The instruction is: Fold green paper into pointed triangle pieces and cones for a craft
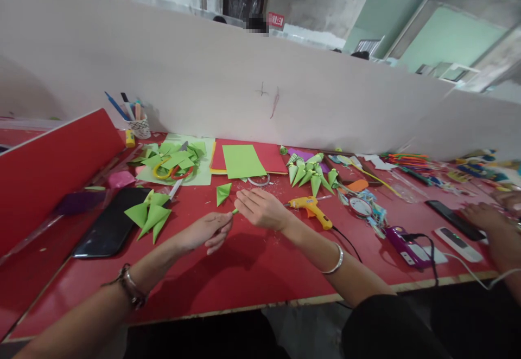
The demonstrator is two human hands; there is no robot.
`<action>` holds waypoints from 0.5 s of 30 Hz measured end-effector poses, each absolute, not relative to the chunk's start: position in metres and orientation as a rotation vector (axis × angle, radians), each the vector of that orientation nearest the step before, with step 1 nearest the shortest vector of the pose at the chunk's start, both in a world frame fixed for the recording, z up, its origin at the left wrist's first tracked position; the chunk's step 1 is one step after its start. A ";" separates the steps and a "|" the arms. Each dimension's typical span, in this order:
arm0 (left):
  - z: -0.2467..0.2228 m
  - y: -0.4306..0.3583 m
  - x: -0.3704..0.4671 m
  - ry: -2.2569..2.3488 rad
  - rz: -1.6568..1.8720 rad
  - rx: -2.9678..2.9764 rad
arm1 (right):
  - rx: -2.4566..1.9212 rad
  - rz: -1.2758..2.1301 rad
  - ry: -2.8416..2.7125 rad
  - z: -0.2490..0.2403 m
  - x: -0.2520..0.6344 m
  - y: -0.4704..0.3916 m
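My left hand (pixel 214 230) pinches one end of a small, narrow green paper roll (pixel 235 212) between thumb and forefinger, above the red table. My right hand (pixel 262 208) meets it from the other side, its fingers pressed together over the roll's far end, so most of the roll is hidden. Just behind the hands lies a folded green paper cone (pixel 223 193). A yellow glue gun (pixel 311 210) rests to the right of my right hand, its nozzle pointing toward it. Several green paper cones (pixel 152 212) sit on a black tablet-like slab (pixel 108 239) to the left.
Behind are a green paper square (pixel 243 161), a cut-paper pile with scissors (pixel 179 169) and finished-looking green cones (pixel 311 172). A pen cup (pixel 140 127) stands by the white partition (pixel 183 71). At right are a purple power strip (pixel 407 248) and another person's hand (pixel 486 218).
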State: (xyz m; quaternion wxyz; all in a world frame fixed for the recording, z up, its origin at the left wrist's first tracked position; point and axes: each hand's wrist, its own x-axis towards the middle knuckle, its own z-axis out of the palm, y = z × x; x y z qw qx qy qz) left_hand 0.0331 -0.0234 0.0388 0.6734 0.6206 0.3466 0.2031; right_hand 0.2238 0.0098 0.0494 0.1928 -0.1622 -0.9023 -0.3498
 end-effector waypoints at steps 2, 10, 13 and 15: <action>0.038 -0.029 0.037 0.702 0.495 1.242 | -0.420 -1.003 -2.515 0.053 0.226 0.010; 0.025 -0.042 0.042 0.457 0.620 0.799 | -0.273 -1.054 -2.595 0.071 0.222 0.013; 0.027 -0.049 0.042 0.381 0.651 0.630 | -0.205 -1.053 -2.567 0.073 0.221 0.016; 0.032 -0.054 0.044 0.285 0.666 0.439 | -0.157 -1.053 -2.541 0.076 0.220 0.018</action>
